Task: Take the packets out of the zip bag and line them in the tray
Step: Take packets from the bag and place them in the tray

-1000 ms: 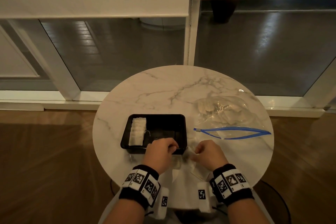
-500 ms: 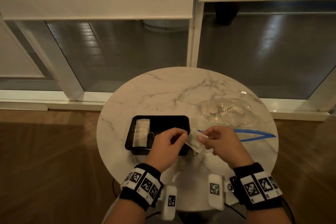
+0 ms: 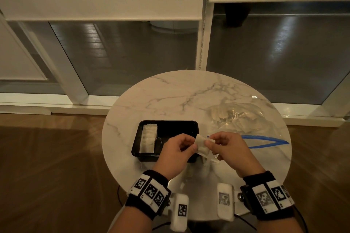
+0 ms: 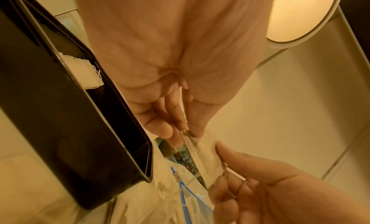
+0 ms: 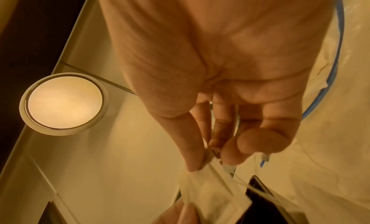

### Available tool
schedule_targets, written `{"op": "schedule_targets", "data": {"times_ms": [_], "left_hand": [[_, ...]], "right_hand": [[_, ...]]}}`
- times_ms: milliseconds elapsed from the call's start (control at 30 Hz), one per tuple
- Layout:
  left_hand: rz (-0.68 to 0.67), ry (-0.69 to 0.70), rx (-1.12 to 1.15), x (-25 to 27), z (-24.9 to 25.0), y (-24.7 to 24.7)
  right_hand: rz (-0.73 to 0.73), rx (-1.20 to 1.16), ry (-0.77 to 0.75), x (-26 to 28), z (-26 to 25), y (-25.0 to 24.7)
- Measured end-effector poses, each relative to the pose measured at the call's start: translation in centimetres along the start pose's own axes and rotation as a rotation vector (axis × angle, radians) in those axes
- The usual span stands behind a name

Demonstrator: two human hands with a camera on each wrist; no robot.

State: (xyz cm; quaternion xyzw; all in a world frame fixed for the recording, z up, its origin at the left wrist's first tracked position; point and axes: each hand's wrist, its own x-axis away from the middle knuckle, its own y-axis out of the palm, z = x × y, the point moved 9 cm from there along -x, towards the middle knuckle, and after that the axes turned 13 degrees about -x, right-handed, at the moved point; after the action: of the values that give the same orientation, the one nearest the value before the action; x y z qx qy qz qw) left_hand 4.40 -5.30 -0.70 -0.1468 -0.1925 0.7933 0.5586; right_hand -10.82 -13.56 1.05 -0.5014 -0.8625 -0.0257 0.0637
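While both hands hold it above the desk (image 3: 170, 96), a single packet (image 3: 203, 144) hangs between them at the near right corner of the tray (image 3: 195, 125). The left hand (image 3: 179, 152) pinches one edge with thumb and forefinger; the right hand (image 3: 230, 149) pinches the opposite edge. Judgement: the two-sided grip serves to flatten and square the packet so it can join the row (image 3: 148, 141) already standing against the tray's left wall. The zip bag (image 3: 244, 117) lies open to the right, blue seal (image 3: 265, 141) toward the hands, with more packets inside.

The head view gives the layout. The left wrist view alone shows the pinch closely: packet (image 4: 206, 161) edge-on, right thumb (image 4: 238, 156) laid on its face. The right wrist view shows the packet (image 5: 216, 187) as layered or folded, possibly more than one; I cannot tell.
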Motion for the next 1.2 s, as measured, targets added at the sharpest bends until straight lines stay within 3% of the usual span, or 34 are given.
{"op": "schedule_targets", "data": {"times_ms": [400, 700, 867, 1000, 1133, 1200], "left_hand": [[0.063, -0.071, 0.155, 0.1, -0.5, -0.8], [0.033, -0.022, 0.236, 0.5, 0.5, -0.9], [0.083, -0.041, 0.259, 0.3, -0.3, -1.3], [0.085, -0.088, 0.27, 0.4, -0.7, -1.2], [0.235, -0.194, 0.218, 0.4, -2.5, -2.6], [0.265, -0.215, 0.239, 0.5, -2.9, -3.1]], "right_hand": [[0.044, -0.008, -0.111, -0.2, -0.7, -0.3], [-0.088, 0.019, -0.12, 0.3, -1.4, 1.4], [-0.132, 0.046, -0.131, 0.5, -1.5, 2.4], [-0.051, 0.082, -0.147, 0.1, -1.1, 1.8], [0.207, 0.212, -0.209, -0.6, -0.8, -0.6], [0.129, 0.207, -0.238, -0.6, -1.1, 0.5]]}}
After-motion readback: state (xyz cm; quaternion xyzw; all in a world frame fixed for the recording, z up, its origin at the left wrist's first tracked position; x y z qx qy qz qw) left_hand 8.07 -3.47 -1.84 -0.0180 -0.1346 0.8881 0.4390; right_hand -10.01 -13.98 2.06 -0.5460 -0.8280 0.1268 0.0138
